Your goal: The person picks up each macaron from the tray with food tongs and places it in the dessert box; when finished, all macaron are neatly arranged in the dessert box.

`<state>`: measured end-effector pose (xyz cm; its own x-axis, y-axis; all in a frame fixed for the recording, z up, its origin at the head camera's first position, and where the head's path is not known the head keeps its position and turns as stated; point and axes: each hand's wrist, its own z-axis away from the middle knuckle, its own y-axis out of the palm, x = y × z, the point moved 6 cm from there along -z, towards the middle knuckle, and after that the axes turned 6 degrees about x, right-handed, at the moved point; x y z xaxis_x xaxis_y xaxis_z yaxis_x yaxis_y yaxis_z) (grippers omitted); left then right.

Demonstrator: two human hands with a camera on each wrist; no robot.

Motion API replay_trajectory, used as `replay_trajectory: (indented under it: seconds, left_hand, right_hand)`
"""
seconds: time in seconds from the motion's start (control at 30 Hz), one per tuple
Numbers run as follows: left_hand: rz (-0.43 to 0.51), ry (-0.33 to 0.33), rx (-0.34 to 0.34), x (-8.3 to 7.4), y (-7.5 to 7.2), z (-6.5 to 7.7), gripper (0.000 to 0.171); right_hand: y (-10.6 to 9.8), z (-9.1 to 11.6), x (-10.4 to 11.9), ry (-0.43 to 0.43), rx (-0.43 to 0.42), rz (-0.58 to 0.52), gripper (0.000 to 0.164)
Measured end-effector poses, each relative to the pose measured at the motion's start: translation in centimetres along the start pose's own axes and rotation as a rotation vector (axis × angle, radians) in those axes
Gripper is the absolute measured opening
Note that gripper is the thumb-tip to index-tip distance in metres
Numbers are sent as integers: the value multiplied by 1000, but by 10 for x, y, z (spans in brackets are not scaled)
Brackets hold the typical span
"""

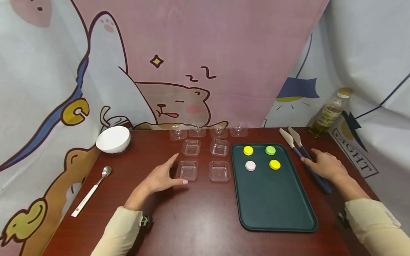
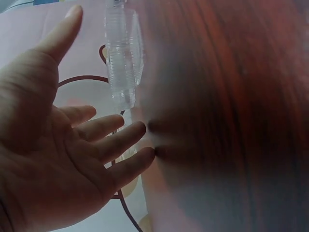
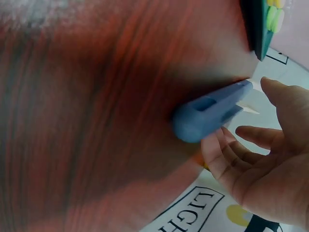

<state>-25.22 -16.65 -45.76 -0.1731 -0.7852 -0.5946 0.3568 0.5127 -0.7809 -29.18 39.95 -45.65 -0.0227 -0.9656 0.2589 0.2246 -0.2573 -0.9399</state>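
Observation:
My left hand (image 1: 161, 177) is spread beside a small clear plastic box (image 1: 187, 170), thumb and fingers apart, holding nothing. In the left wrist view, the fingers (image 2: 128, 140) reach toward the table and clear plastic boxes (image 2: 123, 58) stand beyond them. Near the blue-handled tongs (image 1: 315, 174) with pale tips, my right hand (image 1: 326, 165) has its fingers loosely bent. The right wrist view shows the tongs' blue end (image 3: 193, 121) close to the fingertips, not gripped; contact is unclear. A dark green tray (image 1: 272, 202) carries yellow macarons (image 1: 274, 164), a green one (image 1: 270, 150) and a pale pink one (image 1: 250, 165).
Several clear box lids (image 1: 219, 132) line the back edge behind the open boxes. A white bowl (image 1: 113, 139) and a white-handled spoon (image 1: 93, 192) lie at left. An oil bottle (image 1: 328, 115) stands at the back right. Printed cloth surrounds the table (image 1: 198, 220).

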Motion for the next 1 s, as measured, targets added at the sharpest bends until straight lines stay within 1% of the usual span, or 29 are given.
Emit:
replay_trajectory:
  seconds: [0.17,0.3,0.43,0.57,0.67,0.8,0.87,1.0]
  left_hand:
    - [7,-16,-3,1,2,-2,112]
    - [1,-34,-11,-1,3,-5,111]
    - [-35,-40,-22,-3,4,-8,109]
    - [-72,-52,-32,-3,6,-10,107]
    - [-88,-82,-47,-1,7,-11,106]
    - [-101,-113,-58,1,9,-12,104]
    - [-102,-112,-57,0,9,-12,104]
    - [-102,-89,-44,-3,10,-13,104]
  right_hand:
    - [4,-5,3,10,-5,-11,89]
    - [7,-9,7,27,9,-23,92]
    - [14,-14,9,44,23,-18,96]
    - [21,-16,7,70,-13,23,94]
    - [25,-18,6,80,-53,51,89]
    - [26,-22,3,77,-100,64,77]
    - [26,-23,3,73,-113,69,72]
    - [26,-22,3,67,-109,76,65]
